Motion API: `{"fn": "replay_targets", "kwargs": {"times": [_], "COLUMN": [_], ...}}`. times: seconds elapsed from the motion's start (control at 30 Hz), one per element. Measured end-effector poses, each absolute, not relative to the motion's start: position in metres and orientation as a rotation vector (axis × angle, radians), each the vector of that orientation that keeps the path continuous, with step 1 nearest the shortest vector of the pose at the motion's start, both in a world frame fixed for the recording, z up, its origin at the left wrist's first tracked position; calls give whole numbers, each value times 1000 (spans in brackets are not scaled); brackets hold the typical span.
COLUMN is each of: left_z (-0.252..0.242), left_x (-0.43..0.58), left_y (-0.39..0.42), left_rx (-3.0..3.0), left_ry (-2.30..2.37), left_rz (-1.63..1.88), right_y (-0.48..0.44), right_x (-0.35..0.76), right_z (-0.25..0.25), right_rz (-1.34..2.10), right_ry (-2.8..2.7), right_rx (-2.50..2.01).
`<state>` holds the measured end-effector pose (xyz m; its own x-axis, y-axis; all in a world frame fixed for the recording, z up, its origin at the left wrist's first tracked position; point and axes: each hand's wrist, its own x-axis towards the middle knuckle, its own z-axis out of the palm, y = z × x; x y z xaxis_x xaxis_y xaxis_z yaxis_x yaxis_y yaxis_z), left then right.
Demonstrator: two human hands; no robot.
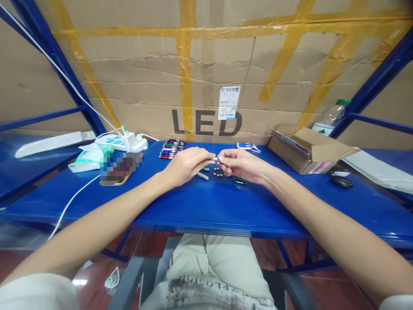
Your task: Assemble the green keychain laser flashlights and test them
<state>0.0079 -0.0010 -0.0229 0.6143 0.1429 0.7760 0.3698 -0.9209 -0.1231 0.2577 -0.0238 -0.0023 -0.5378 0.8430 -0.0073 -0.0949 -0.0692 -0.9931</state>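
Observation:
My left hand [192,165] is closed around a slim green and silver mini flashlight [211,159], most of which its fingers hide. At the silver end, my right hand [240,165] pinches with thumb and fingertips, almost touching the left. Below the hands lie several small silver button cells [218,175]. Beside them are a silver tube [202,175] and a green carabiner [239,181]. Under my left fingers, part of another green piece [205,169] shows. Behind my left hand is a row of coloured mini flashlights [171,148]; a smaller group with a clip [248,147] rests behind my right.
On the blue table [206,206], a phone [121,169], a tissue pack [92,157] and a white power strip [124,141] stand left. An open cardboard box [309,148], a black mouse [341,181] and a bottle [334,116] are right. A large carton [145,77] walls the back.

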Motion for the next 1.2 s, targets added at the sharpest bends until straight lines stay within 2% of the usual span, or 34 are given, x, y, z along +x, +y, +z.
{"fn": "replay_targets", "kwargs": {"times": [0.1,0.27,0.53,0.63,0.73,0.93,1.2], "left_z": [-22,-19,-13,-14,-14,-13,-20], "left_x": [8,10,13,14,14,11,7], "left_y": [-1,-3,-7,-7,-8,-9,-5], "left_rx": [-2580,-2648,-2875,-2968,-2993,-2887,-2711], "left_ry": [-432,-551,-1007,-1076,-1071,-809,-509], "left_rz": [-1230,-1359,-1465,-1462,-1456,-1355,-1267], "right_y": [-22,-21,-22,-24,-26,-29,-29], "right_x": [256,251,259,261,259,255,255], "right_z": [-5,-8,-10,-10,-9,-2,4], "right_rz": [1571,1079,441,315,422,1006,1533], "right_ry": [-1535,-1710,-2102,-2174,-2151,-1929,-1599], "right_rx": [-849,-790,-828,-838,-864,-911,-878]}}
